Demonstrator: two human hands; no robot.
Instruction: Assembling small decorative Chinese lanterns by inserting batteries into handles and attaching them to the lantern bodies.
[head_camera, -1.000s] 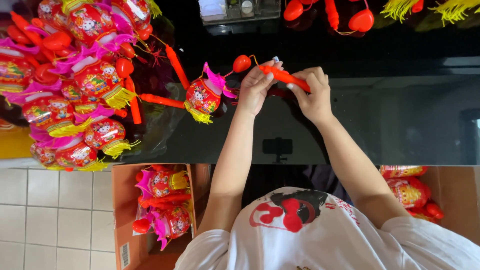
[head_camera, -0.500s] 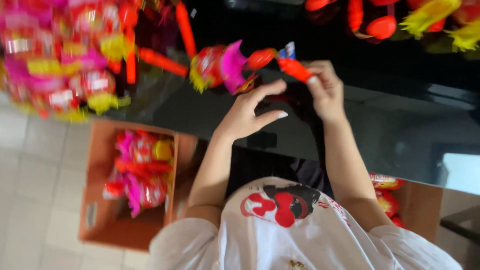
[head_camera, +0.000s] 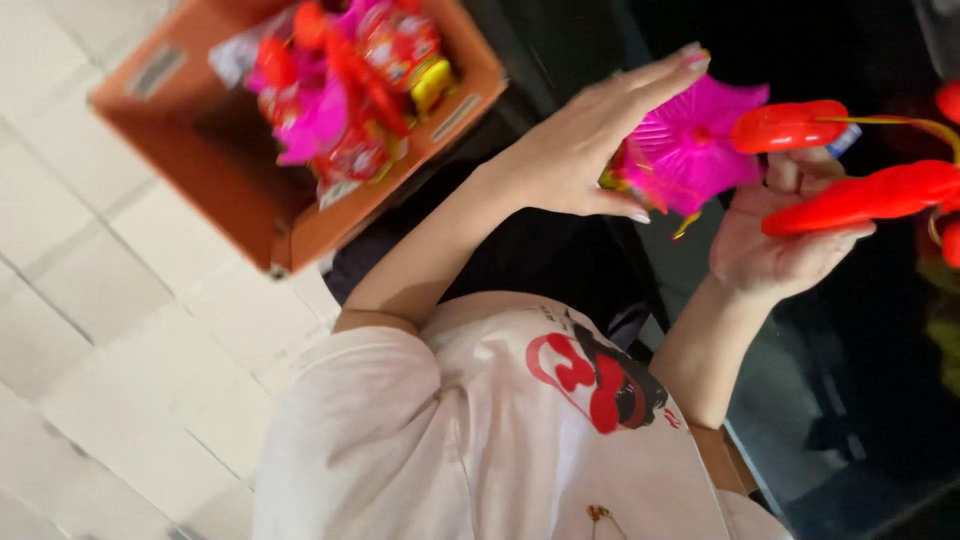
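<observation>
The person's left hand (head_camera: 575, 160) has its grip spread nearly flat, fingers straight, with the palm and thumb pressed against the pink pleated fan (head_camera: 700, 145) of a small toy lantern; it steadies the piece and does not clamp it. The right hand (head_camera: 775, 235) has a loosely curled grip: a red plastic handle stick (head_camera: 860, 198) lies across the fingers, and the thumb rises just behind a second red stick (head_camera: 790, 125) that ends at the fan's centre. Whether the thumb actually pins that upper stick cannot be told.

The lantern sits between the two grips, touching the left palm and just beyond the right fingertips. It looks very light and delicate: the pleated part seems thin, easily creased paper or foil, so the stiff, smooth red sticks are likely the better places to take hold, with only gentle pressure on the fan.

By count: one lantern in hand, two red sticks at the right grip, and a thin yellow cord (head_camera: 905, 125) trailing from the upper stick. Beyond the left wrist, an orange cardboard box (head_camera: 250, 190) on the tiled floor (head_camera: 90, 300) holds a blurred heap of similar lanterns (head_camera: 350, 80), too tangled to count.
</observation>
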